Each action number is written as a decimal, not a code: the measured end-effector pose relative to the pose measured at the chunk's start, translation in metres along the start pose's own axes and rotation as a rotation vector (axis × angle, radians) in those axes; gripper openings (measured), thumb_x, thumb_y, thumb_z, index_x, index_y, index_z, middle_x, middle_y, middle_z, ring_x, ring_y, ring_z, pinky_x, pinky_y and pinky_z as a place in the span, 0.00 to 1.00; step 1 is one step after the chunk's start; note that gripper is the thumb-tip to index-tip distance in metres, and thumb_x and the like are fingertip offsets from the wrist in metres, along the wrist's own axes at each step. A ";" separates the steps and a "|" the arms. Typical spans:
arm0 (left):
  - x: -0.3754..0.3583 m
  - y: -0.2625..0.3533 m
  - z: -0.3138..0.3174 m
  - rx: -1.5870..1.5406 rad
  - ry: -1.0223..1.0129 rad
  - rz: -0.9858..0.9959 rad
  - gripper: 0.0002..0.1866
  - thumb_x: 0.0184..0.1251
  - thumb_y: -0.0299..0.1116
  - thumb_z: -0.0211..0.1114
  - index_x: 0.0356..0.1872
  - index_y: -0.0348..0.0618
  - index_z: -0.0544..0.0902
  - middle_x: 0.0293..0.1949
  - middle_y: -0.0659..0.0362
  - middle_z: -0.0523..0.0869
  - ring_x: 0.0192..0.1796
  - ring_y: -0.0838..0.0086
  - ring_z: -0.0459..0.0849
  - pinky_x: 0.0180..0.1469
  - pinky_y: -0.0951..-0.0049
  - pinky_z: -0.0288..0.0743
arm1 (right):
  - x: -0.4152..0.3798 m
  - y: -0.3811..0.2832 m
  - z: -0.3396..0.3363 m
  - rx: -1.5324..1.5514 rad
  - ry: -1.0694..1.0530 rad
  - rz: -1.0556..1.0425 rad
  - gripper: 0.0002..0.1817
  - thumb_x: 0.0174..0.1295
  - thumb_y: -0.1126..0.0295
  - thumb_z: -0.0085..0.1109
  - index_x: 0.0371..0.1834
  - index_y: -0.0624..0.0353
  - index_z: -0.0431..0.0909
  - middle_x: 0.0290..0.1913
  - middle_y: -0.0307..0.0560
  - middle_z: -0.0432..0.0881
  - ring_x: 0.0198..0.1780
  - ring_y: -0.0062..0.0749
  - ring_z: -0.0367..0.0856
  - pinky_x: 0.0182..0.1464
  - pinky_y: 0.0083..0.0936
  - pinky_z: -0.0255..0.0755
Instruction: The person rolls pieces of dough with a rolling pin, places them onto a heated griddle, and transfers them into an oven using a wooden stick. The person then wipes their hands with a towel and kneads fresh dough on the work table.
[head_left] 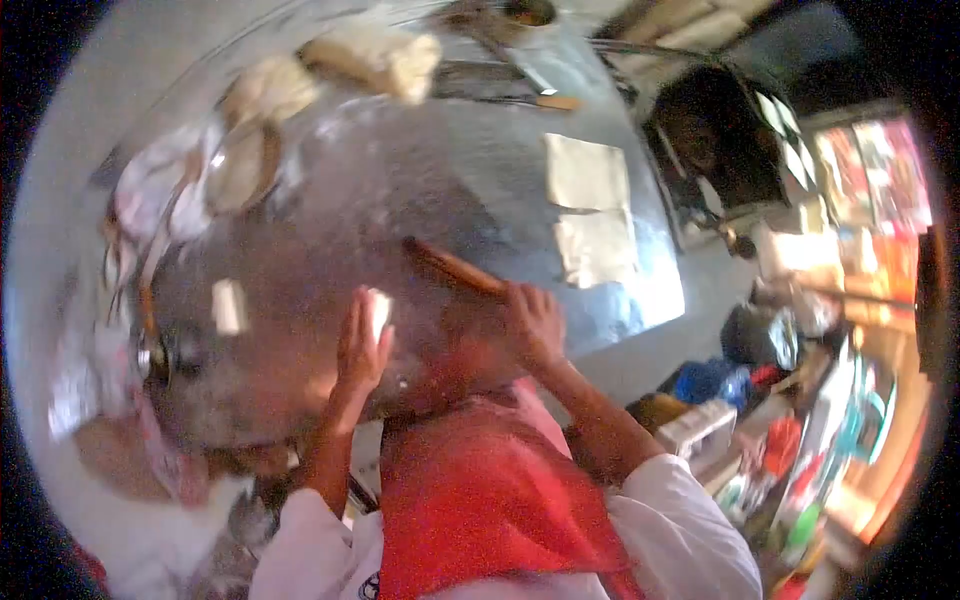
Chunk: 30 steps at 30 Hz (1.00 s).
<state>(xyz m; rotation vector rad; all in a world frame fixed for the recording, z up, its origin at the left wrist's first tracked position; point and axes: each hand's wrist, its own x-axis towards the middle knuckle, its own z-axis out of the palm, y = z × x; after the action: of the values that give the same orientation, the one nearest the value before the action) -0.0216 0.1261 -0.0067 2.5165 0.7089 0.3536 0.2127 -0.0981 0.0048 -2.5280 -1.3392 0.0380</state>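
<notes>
My right hand is wrapped round one end of a wooden rolling pin, which slants up and left over the dark, dusty worktop. My left hand holds a small pale piece of dough between thumb and fingers, just above the worktop. Another small block of dough lies further left. Beyond my right hand, two flat rectangular sheets of dough, an upper one and a lower one, lie near the right edge, close together.
Large lumps of dough sit at the back. A round sieve-like dish and a floury cloth are at the left. Long tools lie at the back. A dark oven-like opening stands at the right, above cluttered goods.
</notes>
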 end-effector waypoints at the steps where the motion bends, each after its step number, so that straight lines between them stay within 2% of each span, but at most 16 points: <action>1: 0.006 0.007 -0.011 0.061 -0.034 0.031 0.38 0.68 0.32 0.66 0.76 0.36 0.59 0.74 0.38 0.64 0.74 0.43 0.66 0.74 0.50 0.63 | 0.002 0.005 0.001 0.030 -0.011 -0.055 0.25 0.59 0.62 0.63 0.61 0.51 0.75 0.51 0.49 0.79 0.52 0.45 0.77 0.50 0.40 0.70; 3: 0.012 0.008 -0.018 0.153 -0.043 0.032 0.37 0.67 0.27 0.65 0.75 0.39 0.60 0.73 0.39 0.64 0.73 0.44 0.67 0.74 0.51 0.64 | 0.001 0.007 0.004 -0.051 -0.015 -0.014 0.30 0.57 0.63 0.64 0.65 0.49 0.72 0.56 0.46 0.77 0.56 0.44 0.75 0.53 0.43 0.67; 5: 0.010 -0.014 0.010 0.092 0.061 0.169 0.35 0.66 0.22 0.59 0.76 0.39 0.61 0.75 0.41 0.62 0.77 0.46 0.61 0.78 0.51 0.56 | 0.005 0.001 0.012 -0.020 0.030 -0.010 0.30 0.57 0.64 0.63 0.66 0.49 0.71 0.57 0.45 0.77 0.56 0.44 0.75 0.54 0.44 0.66; 6: 0.019 -0.002 0.001 0.021 0.001 0.105 0.35 0.64 0.18 0.56 0.75 0.40 0.63 0.76 0.42 0.62 0.77 0.45 0.60 0.78 0.52 0.55 | 0.006 0.001 0.014 -0.004 0.069 0.013 0.31 0.57 0.64 0.63 0.67 0.48 0.71 0.58 0.45 0.76 0.57 0.44 0.74 0.54 0.45 0.65; 9: 0.076 -0.022 0.009 -0.011 0.132 -0.004 0.34 0.64 0.17 0.59 0.73 0.35 0.63 0.73 0.42 0.65 0.75 0.44 0.64 0.75 0.52 0.63 | 0.003 0.004 0.012 -0.064 0.012 0.008 0.30 0.59 0.65 0.62 0.67 0.47 0.70 0.57 0.44 0.77 0.56 0.44 0.75 0.54 0.45 0.65; 11: 0.128 -0.008 -0.012 0.083 0.265 0.026 0.33 0.65 0.17 0.57 0.73 0.31 0.61 0.74 0.41 0.63 0.76 0.44 0.61 0.77 0.53 0.60 | 0.001 0.008 0.015 -0.101 0.022 0.020 0.30 0.58 0.66 0.62 0.67 0.47 0.70 0.57 0.44 0.77 0.56 0.44 0.75 0.55 0.45 0.65; 12: 0.138 -0.012 0.000 0.064 0.253 0.022 0.33 0.65 0.17 0.57 0.73 0.31 0.61 0.74 0.41 0.63 0.76 0.44 0.61 0.77 0.53 0.60 | 0.001 0.007 0.018 -0.110 0.043 0.002 0.30 0.58 0.67 0.62 0.67 0.47 0.70 0.57 0.44 0.78 0.55 0.44 0.76 0.55 0.45 0.65; 15: 0.151 -0.010 0.023 0.217 0.152 -0.025 0.32 0.68 0.20 0.56 0.73 0.28 0.60 0.74 0.39 0.62 0.76 0.44 0.60 0.77 0.53 0.58 | 0.005 -0.003 0.013 -0.091 0.065 0.051 0.31 0.61 0.67 0.57 0.71 0.48 0.69 0.61 0.42 0.77 0.60 0.41 0.75 0.60 0.46 0.64; 17: 0.138 0.001 0.017 0.228 0.128 -0.089 0.32 0.70 0.23 0.55 0.74 0.28 0.58 0.75 0.38 0.60 0.77 0.43 0.59 0.77 0.53 0.58 | 0.000 -0.011 0.001 -0.065 0.049 0.050 0.30 0.59 0.68 0.60 0.68 0.49 0.71 0.58 0.43 0.77 0.57 0.43 0.75 0.58 0.46 0.65; 18: 0.124 -0.005 0.025 0.197 0.163 -0.049 0.32 0.71 0.24 0.55 0.75 0.29 0.58 0.75 0.38 0.59 0.78 0.43 0.57 0.78 0.53 0.56 | 0.014 -0.008 0.001 -0.054 0.082 0.033 0.29 0.56 0.69 0.62 0.64 0.49 0.73 0.56 0.45 0.78 0.55 0.44 0.76 0.56 0.45 0.66; 19: 0.104 -0.002 0.033 0.090 0.097 -0.164 0.33 0.71 0.25 0.56 0.75 0.29 0.57 0.76 0.38 0.58 0.78 0.43 0.57 0.78 0.52 0.54 | 0.018 -0.006 0.000 -0.040 0.098 0.027 0.29 0.56 0.69 0.62 0.64 0.49 0.73 0.56 0.45 0.78 0.55 0.44 0.76 0.56 0.45 0.66; 22: 0.043 0.024 0.014 0.144 0.056 -0.074 0.34 0.73 0.30 0.57 0.76 0.30 0.56 0.76 0.39 0.58 0.78 0.45 0.58 0.77 0.49 0.54 | 0.017 -0.004 -0.010 0.011 -0.010 0.056 0.26 0.58 0.67 0.61 0.63 0.51 0.75 0.56 0.47 0.77 0.57 0.48 0.75 0.58 0.46 0.67; 24: 0.024 0.035 -0.002 -0.046 -0.095 -0.111 0.35 0.75 0.36 0.58 0.76 0.31 0.56 0.77 0.40 0.56 0.79 0.47 0.57 0.77 0.46 0.53 | 0.021 -0.007 -0.023 0.066 -0.075 0.097 0.26 0.59 0.67 0.61 0.63 0.50 0.75 0.57 0.47 0.77 0.58 0.48 0.75 0.59 0.46 0.67; 27: 0.067 0.032 0.004 -0.061 -0.034 -0.231 0.34 0.76 0.39 0.56 0.76 0.31 0.57 0.78 0.41 0.55 0.80 0.50 0.55 0.77 0.45 0.52 | 0.023 -0.004 -0.025 0.114 -0.129 0.148 0.26 0.60 0.66 0.63 0.64 0.49 0.74 0.59 0.49 0.75 0.60 0.49 0.73 0.61 0.47 0.67; 28: 0.076 0.023 0.013 0.222 -0.082 -0.159 0.33 0.77 0.38 0.55 0.76 0.31 0.57 0.78 0.44 0.56 0.80 0.50 0.54 0.77 0.44 0.49 | 0.025 -0.003 -0.023 0.080 -0.126 0.139 0.25 0.61 0.62 0.63 0.63 0.46 0.76 0.60 0.47 0.76 0.59 0.48 0.74 0.60 0.46 0.67; 30: 0.088 0.012 0.027 0.200 0.000 -0.182 0.33 0.77 0.37 0.54 0.76 0.32 0.57 0.78 0.45 0.56 0.80 0.51 0.54 0.78 0.44 0.48 | 0.028 0.001 -0.022 0.025 -0.138 0.132 0.24 0.61 0.58 0.64 0.62 0.44 0.77 0.60 0.45 0.76 0.58 0.48 0.74 0.58 0.45 0.67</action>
<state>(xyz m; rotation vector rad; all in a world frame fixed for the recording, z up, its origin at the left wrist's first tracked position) 0.0668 0.1550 -0.0132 2.6097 1.0103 0.2282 0.2326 -0.0812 0.0285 -2.6303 -1.2094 0.2585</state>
